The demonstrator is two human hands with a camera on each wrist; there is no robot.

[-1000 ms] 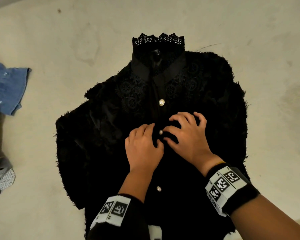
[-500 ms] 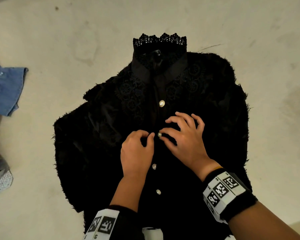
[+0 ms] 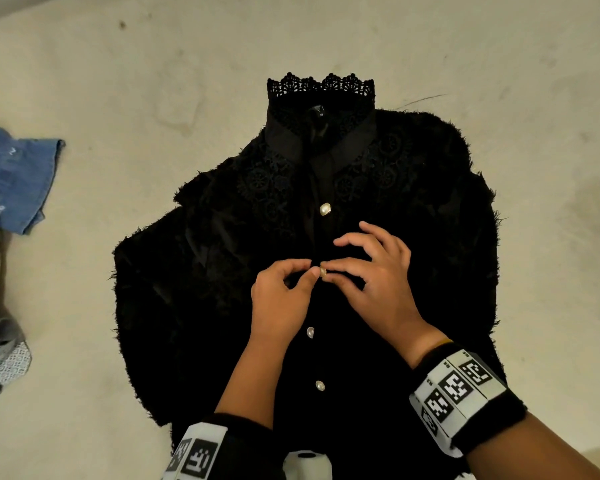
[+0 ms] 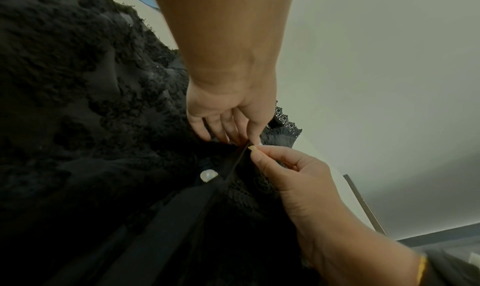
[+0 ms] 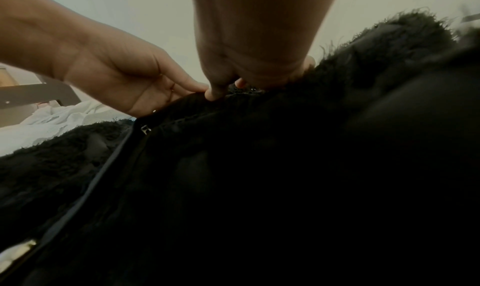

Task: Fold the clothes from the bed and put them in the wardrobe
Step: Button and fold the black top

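A black fuzzy jacket (image 3: 194,289) with a lace collar (image 3: 321,86) lies front up on the cream bed sheet (image 3: 551,237). Pearl buttons run down its middle. My left hand (image 3: 309,267) pinches the jacket's front edge beside the second button (image 3: 323,271). My right hand (image 3: 326,272) pinches that button between thumb and forefinger, its other fingers spread above. The left wrist view has my left hand (image 4: 228,134) on the dark placket, my right hand (image 4: 253,149) meeting it, and another pearl button (image 4: 208,175) below. In the right wrist view, my right hand (image 5: 223,91) presses into the black jacket (image 5: 285,167).
A blue denim garment (image 3: 14,181) lies at the left edge of the bed. Below it are a brown garment and a grey-and-white patterned garment (image 3: 0,362). A rumpled white cloth (image 5: 52,118) and a grey furniture frame show beyond the jacket.
My left hand has drawn back toward me, uncovering a lower button, and now pinches the front edge. My right fingertips have closed on the second button.
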